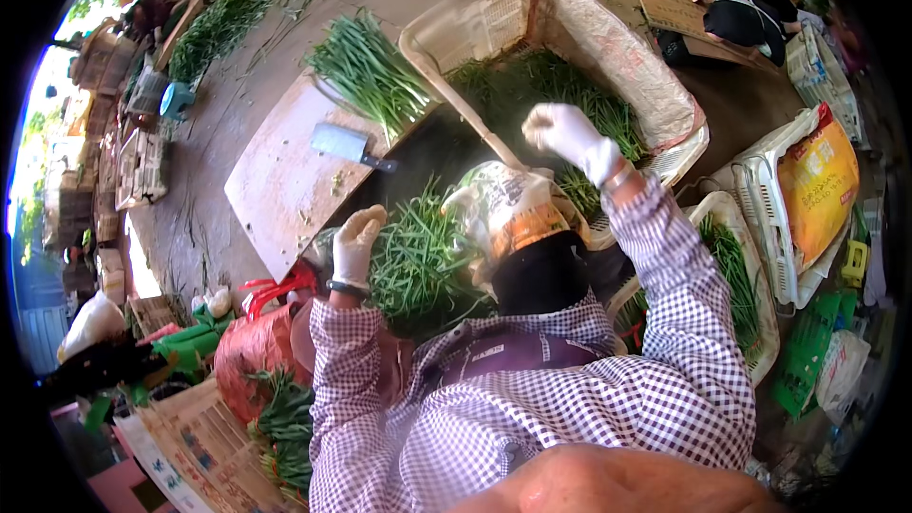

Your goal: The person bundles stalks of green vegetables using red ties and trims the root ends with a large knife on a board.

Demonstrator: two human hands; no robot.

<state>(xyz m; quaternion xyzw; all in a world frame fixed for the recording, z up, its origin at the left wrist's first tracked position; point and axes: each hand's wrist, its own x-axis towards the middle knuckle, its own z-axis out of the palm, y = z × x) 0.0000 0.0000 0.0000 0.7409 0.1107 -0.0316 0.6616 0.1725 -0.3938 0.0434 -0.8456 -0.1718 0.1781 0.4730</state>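
Head view: the left hand (355, 249) is just beside a loose pile of greens (418, 261), close to the person's body, with its fingers bent. The right hand (567, 136) is up by the big basket (475, 17), fingers curled in. I can't tell if either hand holds anything. A neat bunch (369, 66) lies at the end of the board (271, 166), near a knife (339, 142). This looks like the sorting step. Taking more from the pile would call for wide fingers and a soft grab.

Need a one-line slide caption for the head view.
Gloved left hand beside loose greens, gloved right hand near a large crate, with a cleaver lying on a board.
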